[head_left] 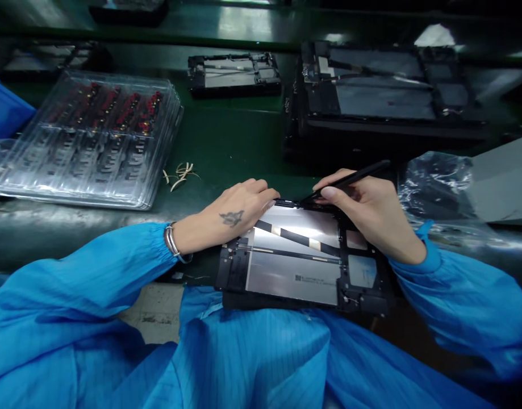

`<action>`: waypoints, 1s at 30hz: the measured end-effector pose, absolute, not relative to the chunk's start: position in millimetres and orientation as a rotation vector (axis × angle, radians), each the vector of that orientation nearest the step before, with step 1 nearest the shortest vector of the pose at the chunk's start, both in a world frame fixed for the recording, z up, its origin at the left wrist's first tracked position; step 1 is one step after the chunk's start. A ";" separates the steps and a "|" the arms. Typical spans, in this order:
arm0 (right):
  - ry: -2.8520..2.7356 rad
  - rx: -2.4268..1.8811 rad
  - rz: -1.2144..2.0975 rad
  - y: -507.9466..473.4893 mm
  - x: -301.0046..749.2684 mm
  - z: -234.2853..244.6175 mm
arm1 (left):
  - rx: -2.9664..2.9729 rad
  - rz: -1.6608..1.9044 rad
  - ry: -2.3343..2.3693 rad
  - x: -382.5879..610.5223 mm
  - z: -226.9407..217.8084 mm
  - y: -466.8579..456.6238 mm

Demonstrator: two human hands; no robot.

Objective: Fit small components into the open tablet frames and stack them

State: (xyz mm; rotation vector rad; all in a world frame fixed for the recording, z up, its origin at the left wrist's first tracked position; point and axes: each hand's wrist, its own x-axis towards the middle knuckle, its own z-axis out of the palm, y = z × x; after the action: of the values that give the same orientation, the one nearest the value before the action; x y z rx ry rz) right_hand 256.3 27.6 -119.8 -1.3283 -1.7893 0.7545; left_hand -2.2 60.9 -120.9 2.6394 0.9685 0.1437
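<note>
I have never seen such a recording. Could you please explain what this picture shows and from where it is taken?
There is no machine: the camera sits on a person's head and looks forward and down. The bare left hand, in a blue sleeve, rests at the far edge of a flat black-framed device with a silvery panel. The bare right hand holds a slim black pen-like tool, its tip near that edge. On the dark green work surface lie clear plastic trays of small red and dark parts, thin pale strips, and more black-framed devices.
</note>
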 end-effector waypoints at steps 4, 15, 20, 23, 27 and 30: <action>-1.796 -1.311 0.764 27.8 254.8 -119.2 | 2.666 0.186 0.939 -3.7 -124.3 62.9; -1.801 -1.259 0.764 26.6 256.0 -119.9 | 2.736 0.248 0.908 -6.7 -126.9 63.4; -1.772 -1.259 0.757 26.5 254.6 -117.1 | 2.727 0.252 0.905 -7.2 -129.5 64.1; -1.796 -1.272 0.747 26.1 255.1 -115.6 | 2.723 0.262 0.908 -7.0 -131.0 64.6; -1.814 -1.280 0.737 26.0 256.0 -115.3 | 2.735 0.247 0.897 -6.4 -129.9 64.2; -1.826 -1.292 0.733 26.4 256.1 -114.8 | 2.730 0.235 0.911 -6.1 -126.5 62.5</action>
State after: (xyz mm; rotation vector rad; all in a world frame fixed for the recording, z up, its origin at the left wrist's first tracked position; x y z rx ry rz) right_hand 256.1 26.4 -114.8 -1.2923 -1.8256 0.7334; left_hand -6.1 62.5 -126.5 2.7303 0.9109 0.2352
